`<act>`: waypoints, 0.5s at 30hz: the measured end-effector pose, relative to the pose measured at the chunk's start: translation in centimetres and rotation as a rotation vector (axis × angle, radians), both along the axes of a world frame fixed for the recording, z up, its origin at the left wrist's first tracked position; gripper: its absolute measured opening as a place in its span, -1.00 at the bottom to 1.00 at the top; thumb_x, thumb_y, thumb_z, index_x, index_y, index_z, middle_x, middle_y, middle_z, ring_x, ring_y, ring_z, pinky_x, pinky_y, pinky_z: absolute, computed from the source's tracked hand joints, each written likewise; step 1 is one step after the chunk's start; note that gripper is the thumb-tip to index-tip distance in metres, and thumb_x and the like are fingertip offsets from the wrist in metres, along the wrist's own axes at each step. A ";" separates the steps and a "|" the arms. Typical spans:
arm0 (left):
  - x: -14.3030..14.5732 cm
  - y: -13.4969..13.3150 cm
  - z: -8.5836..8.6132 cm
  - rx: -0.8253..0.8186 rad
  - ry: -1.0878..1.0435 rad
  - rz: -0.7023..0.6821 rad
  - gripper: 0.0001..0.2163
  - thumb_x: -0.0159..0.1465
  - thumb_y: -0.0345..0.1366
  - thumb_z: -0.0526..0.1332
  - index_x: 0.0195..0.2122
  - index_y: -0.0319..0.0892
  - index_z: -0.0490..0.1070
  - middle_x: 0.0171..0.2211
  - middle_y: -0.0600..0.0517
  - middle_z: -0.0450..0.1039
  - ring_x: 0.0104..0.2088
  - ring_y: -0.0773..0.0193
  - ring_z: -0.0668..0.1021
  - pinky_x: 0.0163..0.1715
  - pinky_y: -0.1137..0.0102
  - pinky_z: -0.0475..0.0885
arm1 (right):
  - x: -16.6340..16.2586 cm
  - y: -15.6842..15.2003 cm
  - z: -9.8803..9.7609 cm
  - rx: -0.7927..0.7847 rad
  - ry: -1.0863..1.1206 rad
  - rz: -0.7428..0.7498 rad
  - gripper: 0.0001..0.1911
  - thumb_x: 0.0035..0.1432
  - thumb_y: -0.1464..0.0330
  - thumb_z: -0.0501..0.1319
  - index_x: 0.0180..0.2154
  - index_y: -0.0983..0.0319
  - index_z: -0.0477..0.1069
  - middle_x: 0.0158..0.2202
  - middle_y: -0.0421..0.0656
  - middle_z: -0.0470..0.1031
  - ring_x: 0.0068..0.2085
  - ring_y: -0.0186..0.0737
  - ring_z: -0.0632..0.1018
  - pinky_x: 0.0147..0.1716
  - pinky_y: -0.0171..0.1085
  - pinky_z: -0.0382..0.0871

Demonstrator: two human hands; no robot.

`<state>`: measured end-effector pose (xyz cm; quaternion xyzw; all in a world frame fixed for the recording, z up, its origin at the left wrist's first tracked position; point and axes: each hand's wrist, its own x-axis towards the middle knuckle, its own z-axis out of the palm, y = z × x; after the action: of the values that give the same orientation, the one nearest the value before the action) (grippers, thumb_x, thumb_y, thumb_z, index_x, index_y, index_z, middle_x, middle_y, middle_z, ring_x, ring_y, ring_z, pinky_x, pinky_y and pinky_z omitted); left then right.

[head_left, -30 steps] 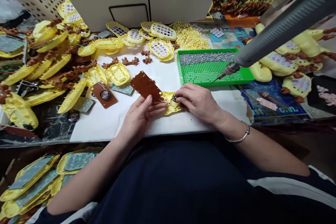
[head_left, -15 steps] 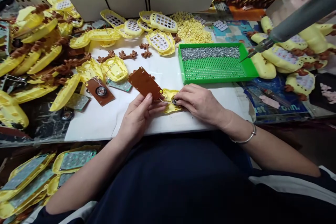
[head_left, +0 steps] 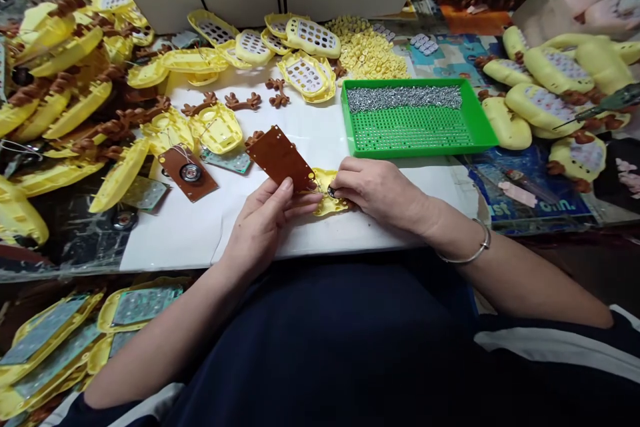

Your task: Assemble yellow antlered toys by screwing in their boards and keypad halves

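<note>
1. The brown board is up off the desk and tilted. The left hand has it by the near edge, thumb and fingers closed on it.
2. Touching the board's right end, a yellow shell piece lies on the desk between the two hands. The right hand has its fingertips pinched on a small dark round part at the shell. Thin wires seem to run from board to part, though they're too fine to be sure.
3. Doing this well looks like a matter of keeping the board close to the shell so any wires stay slack. The round part wants seating squarely, with the left hand steadying.
4. Just beyond the right hand sits a green tray, with screws heaped along its far wall.
5. To the left of the left hand, a second brown board lies flat. Beyond both hands are brown antler pieces and yellow keypad shells.
6. Far right, well apart, a power screwdriver hangs.
</note>
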<state>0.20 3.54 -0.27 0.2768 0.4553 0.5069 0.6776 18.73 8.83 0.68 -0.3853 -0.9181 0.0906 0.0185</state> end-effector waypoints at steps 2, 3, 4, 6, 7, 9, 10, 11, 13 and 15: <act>0.0 0.0 0.0 0.000 0.001 -0.008 -0.76 0.13 -0.21 0.35 -0.24 -0.23 0.47 -0.32 -0.03 0.60 -0.30 0.15 0.66 -0.23 0.32 0.56 | -0.3 0.7 0.6 -0.071 -0.052 -0.018 -0.85 0.23 0.42 0.14 -0.38 0.26 0.44 -0.35 -0.14 0.44 -0.40 -0.31 0.37 -0.49 -0.30 0.03; 0.0 0.0 0.0 0.002 0.005 -0.013 -0.77 0.13 -0.21 0.34 -0.25 -0.23 0.47 -0.32 -0.03 0.60 -0.30 0.15 0.66 -0.24 0.33 0.56 | -0.4 0.9 0.9 -0.104 -0.077 -0.022 -0.87 0.21 0.43 0.16 -0.40 0.25 0.43 -0.35 -0.16 0.44 -0.41 -0.31 0.36 -0.50 -0.30 -0.01; 0.0 0.0 0.0 0.004 0.008 -0.016 -0.78 0.14 -0.21 0.34 -0.25 -0.23 0.47 -0.31 -0.03 0.60 -0.29 0.16 0.66 -0.25 0.34 0.56 | -0.6 1.2 1.1 -0.132 -0.096 -0.016 -0.89 0.19 0.44 0.18 -0.40 0.24 0.43 -0.35 -0.17 0.45 -0.40 -0.32 0.36 -0.50 -0.31 -0.03; 0.0 0.1 0.0 0.008 0.014 -0.017 -0.77 0.13 -0.21 0.33 -0.24 -0.23 0.48 -0.31 -0.03 0.60 -0.30 0.18 0.65 -0.27 0.37 0.56 | -0.9 1.3 1.4 -0.160 -0.118 0.001 -0.90 0.17 0.47 0.18 -0.40 0.24 0.42 -0.36 -0.18 0.45 -0.39 -0.32 0.37 -0.50 -0.31 -0.04; 0.0 0.1 -0.1 0.011 0.017 -0.015 -0.75 0.13 -0.21 0.34 -0.22 -0.23 0.48 -0.30 -0.03 0.60 -0.30 0.19 0.65 -0.28 0.38 0.56 | -0.9 1.3 1.5 -0.161 -0.122 0.004 -0.90 0.18 0.47 0.17 -0.38 0.24 0.43 -0.35 -0.18 0.45 -0.39 -0.32 0.37 -0.49 -0.31 -0.03; 0.1 0.1 -0.1 0.027 0.029 -0.015 -0.72 0.11 -0.19 0.35 -0.20 -0.23 0.48 -0.30 -0.03 0.59 -0.31 0.21 0.65 -0.28 0.39 0.55 | -0.9 1.0 1.6 -0.155 -0.115 -0.012 -0.89 0.21 0.48 0.13 -0.33 0.26 0.44 -0.32 -0.15 0.46 -0.39 -0.32 0.38 -0.48 -0.31 0.00; 0.1 0.1 -0.1 0.040 0.040 -0.021 -0.70 0.11 -0.17 0.36 -0.20 -0.23 0.48 -0.30 -0.03 0.59 -0.31 0.21 0.64 -0.28 0.39 0.55 | -0.8 0.8 1.6 -0.156 -0.094 -0.023 -0.88 0.21 0.48 0.13 -0.31 0.28 0.44 -0.31 -0.13 0.47 -0.39 -0.32 0.39 -0.47 -0.31 0.02; 0.1 0.0 -0.1 0.057 0.053 -0.032 -0.69 0.10 -0.14 0.36 -0.20 -0.23 0.47 -0.29 -0.03 0.59 -0.31 0.21 0.64 -0.27 0.38 0.55 | -0.6 0.6 1.6 -0.159 -0.048 -0.034 -0.88 0.22 0.47 0.13 -0.31 0.29 0.44 -0.30 -0.11 0.47 -0.38 -0.32 0.40 -0.45 -0.31 0.06; 0.1 0.0 0.0 0.096 0.090 -0.065 -0.65 0.08 -0.08 0.36 -0.20 -0.21 0.47 -0.27 -0.04 0.58 -0.29 0.19 0.62 -0.26 0.35 0.54 | -0.4 0.2 1.8 -0.163 0.152 -0.080 -0.89 0.21 0.43 0.16 -0.30 0.30 0.45 -0.36 -0.14 0.47 -0.39 -0.33 0.41 -0.41 -0.33 0.12; 0.1 -0.1 0.0 0.151 0.164 -0.103 -0.64 0.10 -0.04 0.34 -0.20 -0.19 0.47 -0.26 -0.03 0.56 -0.29 0.17 0.60 -0.23 0.32 0.52 | -0.4 -0.2 2.0 -0.215 0.438 -0.165 -0.84 0.19 0.34 0.21 -0.20 0.29 0.44 -0.49 -0.24 0.41 -0.45 -0.38 0.39 -0.41 -0.35 0.16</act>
<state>0.26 3.41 -0.30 0.3905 0.4552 0.4798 0.6404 18.33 8.62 2.73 -0.4300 -0.8427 0.2674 0.1830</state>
